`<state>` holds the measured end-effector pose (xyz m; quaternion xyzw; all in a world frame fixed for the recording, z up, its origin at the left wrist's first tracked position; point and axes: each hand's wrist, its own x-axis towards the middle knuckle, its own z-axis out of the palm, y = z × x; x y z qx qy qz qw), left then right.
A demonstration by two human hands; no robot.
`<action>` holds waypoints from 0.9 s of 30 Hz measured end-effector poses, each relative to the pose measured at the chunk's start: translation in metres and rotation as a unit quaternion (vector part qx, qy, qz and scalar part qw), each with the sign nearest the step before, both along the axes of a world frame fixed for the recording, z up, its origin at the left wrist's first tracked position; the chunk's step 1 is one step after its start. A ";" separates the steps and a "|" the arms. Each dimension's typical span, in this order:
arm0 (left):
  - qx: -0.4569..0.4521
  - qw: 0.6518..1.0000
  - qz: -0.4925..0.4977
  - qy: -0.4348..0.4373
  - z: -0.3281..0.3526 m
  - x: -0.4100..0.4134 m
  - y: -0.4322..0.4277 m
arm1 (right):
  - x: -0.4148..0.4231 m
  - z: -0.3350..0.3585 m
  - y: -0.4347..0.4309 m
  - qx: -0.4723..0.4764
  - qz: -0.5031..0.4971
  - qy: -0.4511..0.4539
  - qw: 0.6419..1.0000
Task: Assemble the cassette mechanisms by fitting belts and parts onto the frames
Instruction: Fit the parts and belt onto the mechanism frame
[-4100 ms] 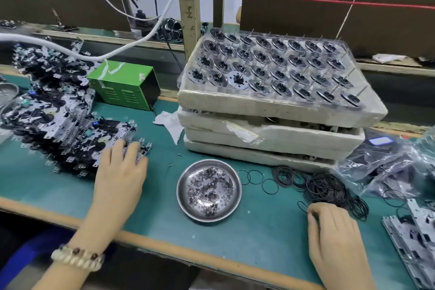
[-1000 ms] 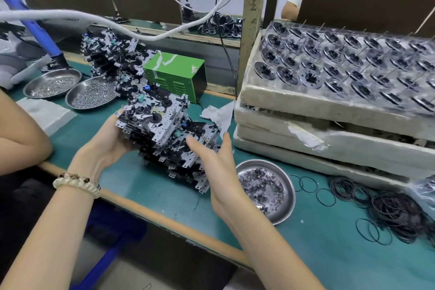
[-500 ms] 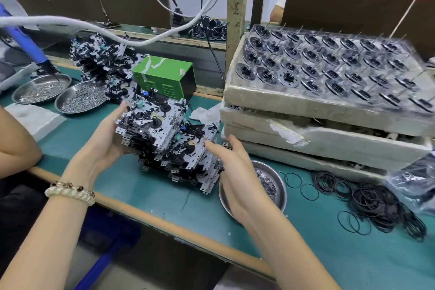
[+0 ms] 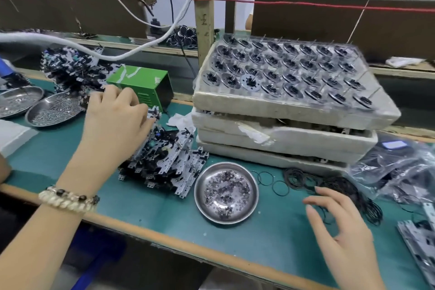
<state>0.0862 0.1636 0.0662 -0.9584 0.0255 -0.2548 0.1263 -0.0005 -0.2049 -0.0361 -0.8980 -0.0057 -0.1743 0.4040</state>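
Frames (image 4: 164, 160) are gripped by the left hand (image 4: 115, 113); the right hand (image 4: 339, 221) is held relaxed beside belts (image 4: 334, 183). The mark on the post (image 4: 203, 7) cannot be read.

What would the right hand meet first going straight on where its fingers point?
Most likely the loose black belts just beyond the right hand, then the foam trays; its height above the mat is unclear.

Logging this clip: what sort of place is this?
Probably a factory assembly bench. The left hand grips a stack of black-and-silver metal mechanism frames, the right hand hovers by a loose pile of thin black rubber belts, and stacked white foam trays hold rows of round metal discs.
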 end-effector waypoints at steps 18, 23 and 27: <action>-0.266 0.955 -0.060 -0.116 0.057 -0.002 0.017 | 0.009 -0.046 -0.008 -0.145 -0.022 -0.095 0.985; -0.377 0.914 -0.148 0.026 0.061 -0.030 -0.041 | 0.004 -0.051 -0.030 -0.273 -0.070 -0.126 0.951; -0.480 0.830 -0.220 0.179 0.040 -0.055 -0.098 | 0.005 -0.056 -0.040 -0.310 -0.091 -0.180 0.929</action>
